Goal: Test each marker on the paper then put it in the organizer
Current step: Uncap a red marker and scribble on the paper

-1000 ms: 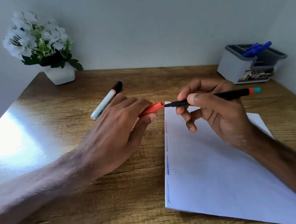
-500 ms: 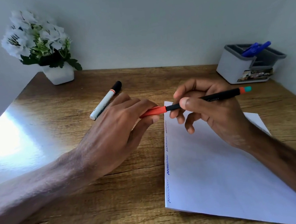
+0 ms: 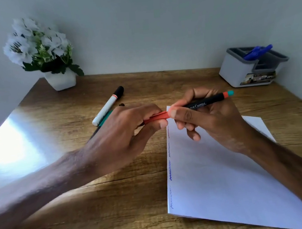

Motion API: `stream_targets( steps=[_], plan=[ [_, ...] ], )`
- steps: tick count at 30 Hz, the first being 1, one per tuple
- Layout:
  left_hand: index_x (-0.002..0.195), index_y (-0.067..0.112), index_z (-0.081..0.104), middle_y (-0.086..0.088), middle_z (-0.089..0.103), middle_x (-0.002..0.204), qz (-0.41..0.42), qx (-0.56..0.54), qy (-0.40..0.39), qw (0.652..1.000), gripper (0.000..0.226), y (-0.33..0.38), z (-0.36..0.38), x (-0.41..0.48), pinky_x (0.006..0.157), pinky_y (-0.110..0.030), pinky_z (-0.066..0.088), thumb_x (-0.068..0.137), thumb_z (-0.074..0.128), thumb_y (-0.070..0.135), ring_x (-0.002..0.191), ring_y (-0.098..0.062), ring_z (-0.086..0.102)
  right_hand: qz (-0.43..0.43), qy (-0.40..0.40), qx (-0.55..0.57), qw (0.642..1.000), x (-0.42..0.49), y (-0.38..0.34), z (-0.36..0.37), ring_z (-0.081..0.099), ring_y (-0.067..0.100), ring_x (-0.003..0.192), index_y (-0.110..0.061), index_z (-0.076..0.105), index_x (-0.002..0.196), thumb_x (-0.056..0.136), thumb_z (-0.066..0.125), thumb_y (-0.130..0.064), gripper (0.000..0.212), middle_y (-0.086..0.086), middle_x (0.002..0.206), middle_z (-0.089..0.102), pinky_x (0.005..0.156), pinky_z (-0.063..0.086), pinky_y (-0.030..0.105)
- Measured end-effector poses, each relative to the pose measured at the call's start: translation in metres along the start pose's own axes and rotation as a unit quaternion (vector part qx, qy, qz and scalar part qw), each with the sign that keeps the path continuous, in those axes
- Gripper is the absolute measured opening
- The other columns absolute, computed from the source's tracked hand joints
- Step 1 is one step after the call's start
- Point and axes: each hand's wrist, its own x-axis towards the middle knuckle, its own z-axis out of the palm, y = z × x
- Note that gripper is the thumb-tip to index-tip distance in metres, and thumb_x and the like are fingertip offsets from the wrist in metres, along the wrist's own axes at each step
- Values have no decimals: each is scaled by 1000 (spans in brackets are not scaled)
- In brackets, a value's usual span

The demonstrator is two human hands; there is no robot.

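Left hand [image 3: 122, 136] pinches the orange cap [image 3: 158, 116] between thumb and fingers; right hand [image 3: 212, 124] grips the black barrel of the marker [image 3: 201, 104] with thumb and forefinger, other fingers curled under. Cap and barrel sit in line, meeting under the right thumb (can't tell if the cap is fully seated). The marker's long axis runs low-left to high-right, nearly level, cap end toward the left hand and orange-and-teal tail pointing toward the organizer [image 3: 235, 70] at the far right. It is held in the air above the top left corner of the paper [image 3: 218, 181], which lies flat on the tabletop [image 3: 101, 213] with scribbles [image 3: 170, 174] down its left edge. Just behind the left hand lie a white marker [image 3: 108, 104] with a black cap and a green pen [image 3: 106, 119], mostly hidden by the knuckles. Blue pens [image 3: 257, 52] stand in the organizer. Flower pot [image 3: 61, 80] far left by the wall.
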Motion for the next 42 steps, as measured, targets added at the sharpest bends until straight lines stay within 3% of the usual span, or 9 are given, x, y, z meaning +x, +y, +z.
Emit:
stream_targets(
  steps=[8, 10, 15, 20, 24, 27, 30, 34, 42],
  plan=[
    [98, 20, 74, 11, 69, 72, -62, -105, -32, 992, 16, -1, -1, 10, 59, -17, 45, 101, 62, 31, 63, -5, 62, 25, 14, -42, 999, 5, -5, -15, 63, 23, 60, -2, 78, 90, 78, 82, -17, 20, 12, 73, 73, 48, 53, 32],
    [107, 25, 78, 10, 77, 80, -84, -168, 4, 982, 17, 0, -1, 15, 67, -24, 52, 99, 66, 33, 69, -4, 68, 37, 41, -34, 998, 6, -9, -24, 66, 20, 67, -11, 82, 92, 77, 83, -20, 18, 9, 78, 76, 52, 56, 32],
    [101, 13, 80, -3, 81, 84, -142, -271, 116, 945, 14, 0, -5, 37, 57, -25, 40, 91, 73, 20, 55, -15, 54, 54, 115, 15, 992, 3, -20, -49, 71, 17, 84, -12, 82, 99, 76, 84, -16, 24, 8, 90, 79, 67, 60, 27],
    [100, 6, 80, -4, 78, 79, -89, -282, 140, 945, 14, 19, 0, 76, 55, -13, 43, 93, 74, 15, 58, 0, 60, -12, 126, -166, 978, 1, -21, -68, 77, 21, 82, -12, 82, 99, 81, 86, -13, 19, 2, 89, 81, 80, 59, 35],
    [95, 19, 83, -1, 79, 82, -61, -253, 125, 957, 13, 33, 22, 106, 63, -48, 55, 91, 78, 30, 76, -32, 73, -69, 140, -263, 952, -1, -25, -78, 75, 2, 83, -23, 80, 104, 88, 80, -18, 16, -10, 91, 80, 76, 57, 19],
    [102, 21, 81, 8, 79, 85, -77, -220, 128, 964, 19, 41, 42, 123, 71, -35, 60, 89, 80, 35, 80, -12, 75, -62, 151, -385, 908, -1, -26, -89, 71, -3, 94, -24, 73, 114, 96, 70, -35, 22, -16, 101, 77, 75, 53, 17],
    [102, 21, 76, 10, 77, 87, -103, -157, 44, 981, 21, 36, 60, 133, 72, -24, 59, 85, 82, 32, 79, -2, 71, -59, 245, -356, 900, 1, -25, -109, 70, -1, 103, -24, 63, 120, 97, 69, -23, 24, -19, 107, 71, 74, 49, 13],
    [92, 23, 80, 12, 77, 94, -53, -42, -132, 989, 9, 27, 73, 129, 67, -9, 49, 84, 81, 25, 80, 9, 66, -95, 357, -327, 870, -2, -35, -135, 74, 10, 97, -26, 52, 131, 89, 78, -5, 54, 3, 110, 74, 77, 62, 24],
    [105, 22, 81, 15, 76, 103, -40, -20, -167, 985, 22, 20, 80, 124, 67, 1, 43, 83, 85, 24, 76, 20, 58, -198, 419, -366, 807, 37, -46, -164, 74, 14, 98, -11, 56, 128, 102, 59, -12, 26, 8, 109, 73, 83, 63, 39]
  ],
)
